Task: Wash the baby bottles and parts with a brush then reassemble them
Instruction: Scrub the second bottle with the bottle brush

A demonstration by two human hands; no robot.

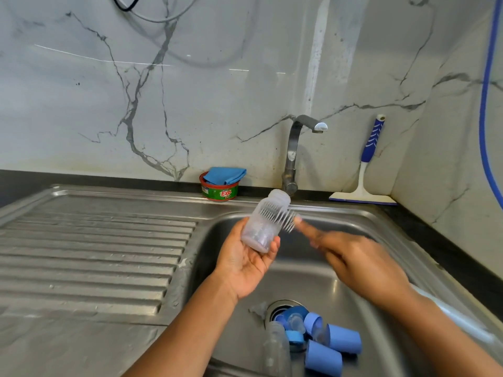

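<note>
Forearms are reaching in from the lower edge over the stainless steel sink. The left hand is turning palm up, fingers cradling and gripping the base of a clear plastic baby bottle, which is tilting with its open threaded mouth pointing up and away, above the basin and just below the curved metal tap. The right hand, blurred by motion, is coming in from the right with fingers curling around the hidden handle of a white bristle brush, index finger stretching toward the bristles, which are lying against the bottle's upper side near its neck. On the basin floor by the drain are lying a second clear bottle and blue plastic caps among small clear parts. A green soap tub carrying a blue folded cloth is sitting on the ledge; a blue-handled squeegee is leaning on the marble wall.
</note>
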